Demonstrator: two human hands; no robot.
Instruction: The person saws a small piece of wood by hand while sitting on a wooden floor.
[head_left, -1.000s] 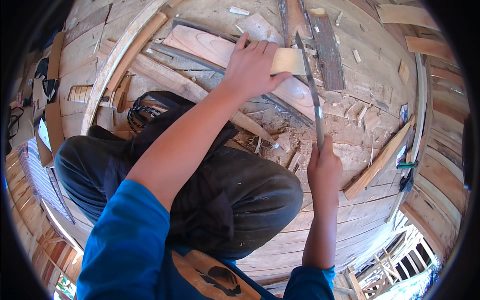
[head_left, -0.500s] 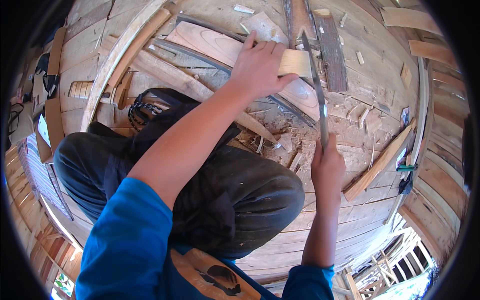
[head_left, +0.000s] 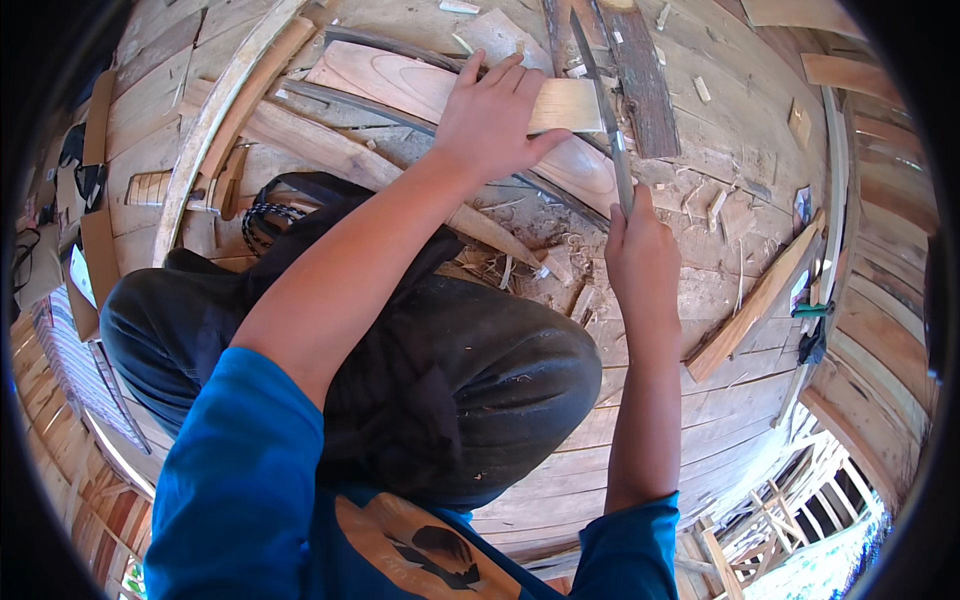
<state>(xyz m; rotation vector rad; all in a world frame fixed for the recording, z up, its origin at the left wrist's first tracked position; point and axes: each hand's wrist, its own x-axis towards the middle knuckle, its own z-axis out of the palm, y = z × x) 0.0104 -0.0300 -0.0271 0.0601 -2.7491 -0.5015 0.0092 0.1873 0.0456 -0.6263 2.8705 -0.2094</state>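
My left hand (head_left: pixel 492 115) lies across a small pale wooden piece (head_left: pixel 567 106), holding it down on a longer pinkish plank (head_left: pixel 585 170). Its fingers reach over the far side and the thumb rests by the near side. In my right hand (head_left: pixel 641 245) is a long narrow metal blade (head_left: pixel 610 110), gripped at its near end; the handle is hidden in the fist. The blade points away from me, tapers at its far tip, and lies against or very close to the right end of the pale piece. I cannot tell whether they touch.
Dark-edged timber (head_left: pixel 640 85) lies beyond the blade. Shavings (head_left: pixel 495 265) and chips litter the floorboards. A curved wooden strip (head_left: pixel 225 125) and a wooden sheath (head_left: pixel 150 188) are at left. Another plank (head_left: pixel 755 300) lies at right, near the wall. My bent knee (head_left: pixel 530 375) is close in front.
The blade has slid away from me along the end of the pale piece, with my right hand moving up and forward. The whole view has shifted slightly; my left hand keeps its hold.
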